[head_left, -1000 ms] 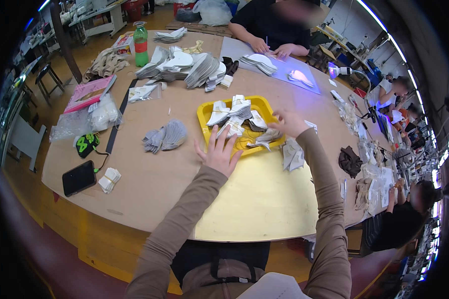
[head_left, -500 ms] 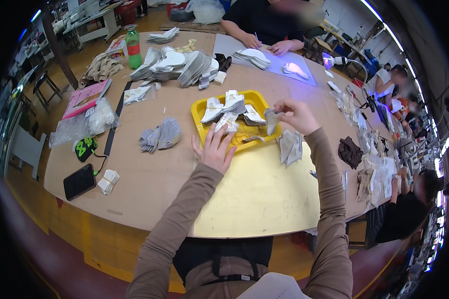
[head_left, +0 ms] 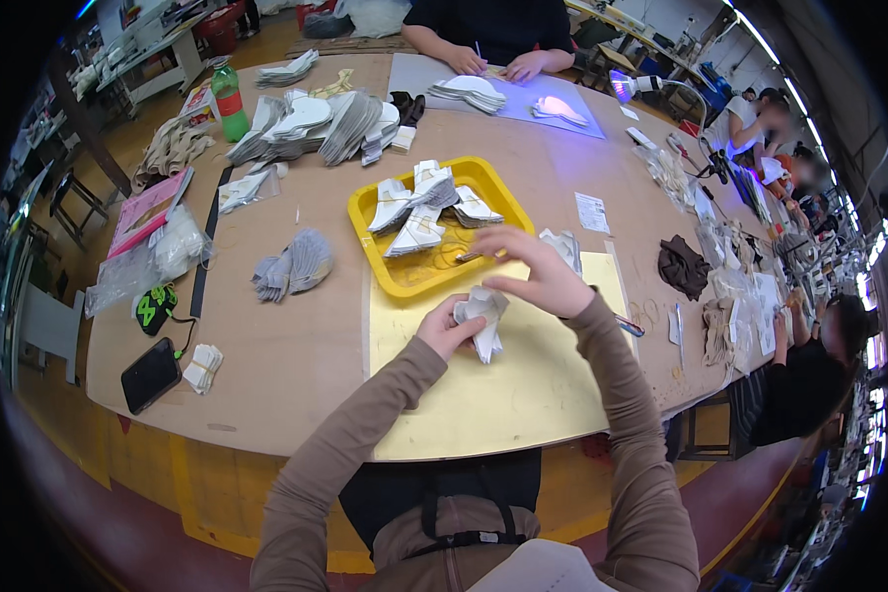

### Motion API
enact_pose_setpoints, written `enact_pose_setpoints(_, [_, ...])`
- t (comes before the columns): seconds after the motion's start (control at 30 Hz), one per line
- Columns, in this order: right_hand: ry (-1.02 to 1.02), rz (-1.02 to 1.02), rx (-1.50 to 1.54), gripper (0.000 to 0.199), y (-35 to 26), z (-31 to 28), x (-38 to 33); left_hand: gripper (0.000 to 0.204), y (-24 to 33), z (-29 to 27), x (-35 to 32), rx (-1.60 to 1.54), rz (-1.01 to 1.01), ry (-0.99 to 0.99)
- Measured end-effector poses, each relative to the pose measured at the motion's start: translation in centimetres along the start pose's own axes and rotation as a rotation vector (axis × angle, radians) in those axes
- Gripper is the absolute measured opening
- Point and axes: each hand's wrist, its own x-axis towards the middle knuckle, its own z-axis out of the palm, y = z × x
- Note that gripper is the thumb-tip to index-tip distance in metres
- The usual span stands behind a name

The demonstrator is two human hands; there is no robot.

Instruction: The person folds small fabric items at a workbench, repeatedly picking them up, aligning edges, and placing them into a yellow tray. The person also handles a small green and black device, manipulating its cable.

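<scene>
My left hand point(head_left: 448, 328) grips a small stack of white and grey cut pieces point(head_left: 485, 321), over the yellow sheet point(head_left: 483, 405). Just above that stack is my right hand point(head_left: 541, 268), its fingers spread, with its thumb close to the upper end of the pieces. I see nothing held in it. Beyond both hands stands a yellow tray point(head_left: 390, 284) with several banded stacks of white pieces point(head_left: 430, 202) and loose rubber bands point(head_left: 448, 255). Another stack of light pieces point(head_left: 564, 247) lies right of the tray, partly hidden by my right hand.
Left of the tray sits a grey bundle point(head_left: 294, 264); farther back are large stacks of grey pieces point(head_left: 311, 123) and a green bottle point(head_left: 230, 104). A phone point(head_left: 151, 375) lies near left. Across the table a person point(head_left: 488, 35) works beside a lamp point(head_left: 633, 85).
My left hand has left the tray's front edge and now holds a stack of pieces. My right hand, which held a grey piece over the tray's right side, has come nearer with its fingers spread.
</scene>
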Motion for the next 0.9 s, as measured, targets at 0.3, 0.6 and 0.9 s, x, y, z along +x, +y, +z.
enact_pose_setpoints(0.3, [0.439,0.377,0.093,0.019,6.0,3.5,-2.3,0.040,-0.3,-0.8,0.3,-0.105,-0.036,0.068])
enact_pose_setpoints(0.6, [0.691,0.492,0.745,0.019,5.8,1.8,-3.9,0.038,-0.4,-0.9,0.2,-0.027,-0.062,0.107])
enact_pose_setpoints(0.9, [0.711,0.019,0.126,0.015,1.8,4.4,-4.5,0.041,1.1,-0.7,-0.3,-0.247,-0.091,0.153])
